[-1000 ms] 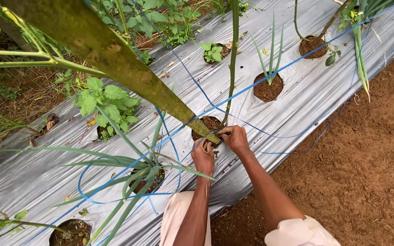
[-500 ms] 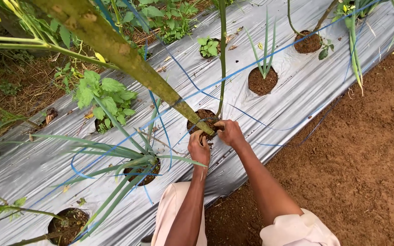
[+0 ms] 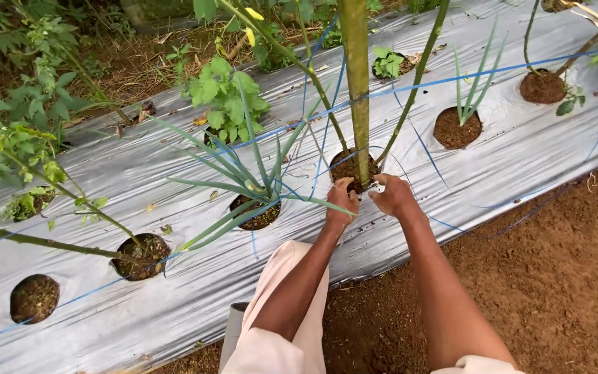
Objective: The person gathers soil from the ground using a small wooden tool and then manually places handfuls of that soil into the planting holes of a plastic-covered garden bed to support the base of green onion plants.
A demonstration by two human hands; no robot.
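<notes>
Both my hands reach to the foot of a thick green stake (image 3: 356,90) that stands upright in a soil-filled hole (image 3: 344,168) cut in silver plastic mulch (image 3: 195,291). My left hand (image 3: 340,206) rests at the hole's near rim, with its fingertips against the base of the stake. My right hand (image 3: 394,196) is curled just right of the stake, closed around a small pale thing (image 3: 374,188) too small to identify. Thin blue strings (image 3: 451,79) run across the mulch and around the stake. A slimmer green stem (image 3: 417,76) leans out of the same hole.
A long-leaved, onion-like plant (image 3: 257,176) grows from the hole left of my hands. More planting holes (image 3: 457,128) (image 3: 140,253) (image 3: 34,298) dot the mulch. Leafy plants (image 3: 223,90) line the far side. Bare brown soil (image 3: 555,277) lies on the right.
The view has swung, so the stake now looks upright instead of slanting in from the upper left. Both hands have stayed at its base.
</notes>
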